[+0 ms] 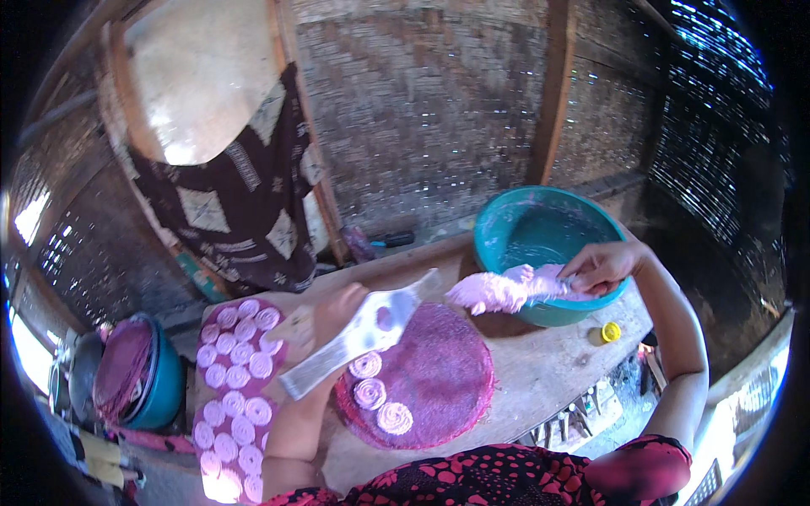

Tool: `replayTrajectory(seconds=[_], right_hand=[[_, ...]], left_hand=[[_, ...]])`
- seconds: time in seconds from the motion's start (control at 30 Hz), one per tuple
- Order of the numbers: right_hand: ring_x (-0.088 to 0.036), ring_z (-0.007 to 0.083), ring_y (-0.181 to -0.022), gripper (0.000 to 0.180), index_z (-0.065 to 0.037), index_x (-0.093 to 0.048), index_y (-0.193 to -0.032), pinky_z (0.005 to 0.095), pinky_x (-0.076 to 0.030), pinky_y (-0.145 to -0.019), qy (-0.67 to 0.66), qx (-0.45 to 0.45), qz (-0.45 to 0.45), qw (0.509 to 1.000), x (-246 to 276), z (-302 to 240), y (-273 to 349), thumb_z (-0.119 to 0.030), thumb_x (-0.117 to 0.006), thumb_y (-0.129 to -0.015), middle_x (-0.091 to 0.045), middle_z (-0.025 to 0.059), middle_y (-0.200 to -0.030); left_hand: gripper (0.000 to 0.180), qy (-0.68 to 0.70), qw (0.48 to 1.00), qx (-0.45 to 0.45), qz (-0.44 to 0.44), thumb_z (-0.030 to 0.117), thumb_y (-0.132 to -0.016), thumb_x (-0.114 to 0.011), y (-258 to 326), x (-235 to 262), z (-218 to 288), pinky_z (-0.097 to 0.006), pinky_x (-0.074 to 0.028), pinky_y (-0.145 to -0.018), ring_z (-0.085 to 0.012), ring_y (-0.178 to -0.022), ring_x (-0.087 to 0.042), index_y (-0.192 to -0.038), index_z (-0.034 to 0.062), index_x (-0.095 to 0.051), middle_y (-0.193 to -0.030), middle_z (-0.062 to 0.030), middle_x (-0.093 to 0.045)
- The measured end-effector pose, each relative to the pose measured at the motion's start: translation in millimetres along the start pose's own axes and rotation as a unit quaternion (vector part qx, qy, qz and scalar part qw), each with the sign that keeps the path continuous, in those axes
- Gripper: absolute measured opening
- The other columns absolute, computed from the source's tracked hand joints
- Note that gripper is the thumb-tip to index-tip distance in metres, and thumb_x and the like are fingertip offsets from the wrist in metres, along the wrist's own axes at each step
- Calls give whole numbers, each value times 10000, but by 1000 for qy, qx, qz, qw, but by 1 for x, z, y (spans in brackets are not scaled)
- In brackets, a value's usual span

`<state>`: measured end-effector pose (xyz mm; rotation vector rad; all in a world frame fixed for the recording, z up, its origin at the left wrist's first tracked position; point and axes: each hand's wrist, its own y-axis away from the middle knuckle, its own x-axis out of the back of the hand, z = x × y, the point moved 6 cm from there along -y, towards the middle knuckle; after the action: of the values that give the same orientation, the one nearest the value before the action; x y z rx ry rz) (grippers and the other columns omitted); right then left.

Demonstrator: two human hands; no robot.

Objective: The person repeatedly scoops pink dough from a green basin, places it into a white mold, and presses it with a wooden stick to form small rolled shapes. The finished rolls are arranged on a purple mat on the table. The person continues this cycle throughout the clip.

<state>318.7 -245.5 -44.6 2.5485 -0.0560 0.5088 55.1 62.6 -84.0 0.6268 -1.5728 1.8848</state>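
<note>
My left hand (337,305) is closed around a long, pale, flat-ended tool (363,333) with a round pinkish spot in its middle; motion blur hides its details. This tool is raised across my left forearm, above the edge of a round purple mat (439,379). Three pink spirals of dough (369,394) lie along that mat's left side. Over the near rim of a teal basin (498,223), my right hand (603,266) has its fingers closed on a long, rough lump of pink dough (502,291). A greyish edge shows beneath those fingers.
More purple mats with several pink spirals (240,430) cover the left of the wooden table (527,384). A small yellow lid (611,331) lies right of the basin. On the floor at left stands another teal tub (169,371) with purple rounds. Woven walls (422,126) enclose the far side.
</note>
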Motion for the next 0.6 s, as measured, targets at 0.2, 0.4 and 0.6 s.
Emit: replayTrajectory(seconds=[0.2,0.4,0.6], right_hand=[[-330,2,-511,421,-32,-528,-1374,163,-215,-396,-204,-13,-163,965,-96,-15,-69,-252,-562,-1016,-419,-66,-652],[-515,82,-534,317,-90,-591,-1281,264,-404,-451,344,144,71,925,-106,-120,-73,-242,-519,-1012,-525,-25,-661],[-647,197,-623,284,-26,-605,-1127,330,-497,-517,701,374,296,530,-205,-167,-61,-169,-540,-890,-595,54,-691]], left_hand=[[175,-24,998,-49,44,227,-776,-654,9,12,19,-414,-494,-618,-284,-714,-623,-842,77,-594,-768,-84,-558],[162,-132,991,-5,6,231,-820,-601,21,34,26,-436,-509,-633,-298,-727,-640,-825,70,-578,-790,-92,-592],[321,-57,995,39,-71,265,-693,-750,35,49,34,-419,-531,-665,-320,-780,-658,-940,95,-635,-845,-93,-632]])
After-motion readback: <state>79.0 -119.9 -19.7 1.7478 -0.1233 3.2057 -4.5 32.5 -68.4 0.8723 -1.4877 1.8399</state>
